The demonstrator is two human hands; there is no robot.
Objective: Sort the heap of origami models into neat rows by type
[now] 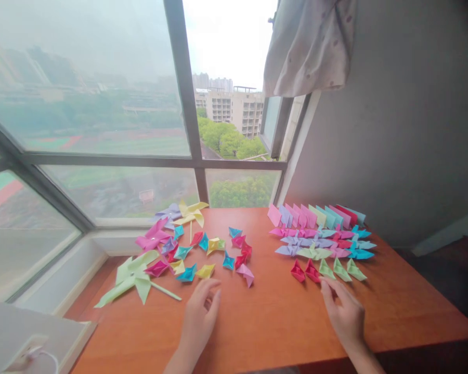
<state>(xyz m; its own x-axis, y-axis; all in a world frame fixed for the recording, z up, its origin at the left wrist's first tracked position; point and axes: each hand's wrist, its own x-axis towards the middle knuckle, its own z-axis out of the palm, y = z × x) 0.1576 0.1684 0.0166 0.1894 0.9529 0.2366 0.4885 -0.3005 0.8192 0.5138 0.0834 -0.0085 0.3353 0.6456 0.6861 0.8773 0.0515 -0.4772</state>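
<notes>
My left hand (200, 313) lies flat on the orange wooden table (281, 317), fingers stretched out, its tips just below a yellow folded paper piece (205, 270). My right hand (345, 311) also rests open on the table, fingertips close to a green folded paper boat (326, 269) and two red ones (304, 271). Neither hand holds anything. A green paper pinwheel on a stick (134, 278) lies to the left of my left hand.
Several small coloured origami pieces (206, 249) are scattered at the centre left, with pink (153, 236) and yellow pinwheels (192, 212) by the window. Rows of folded coloured papers (320, 234) lie at the right. A white charger (27, 353) sits bottom left.
</notes>
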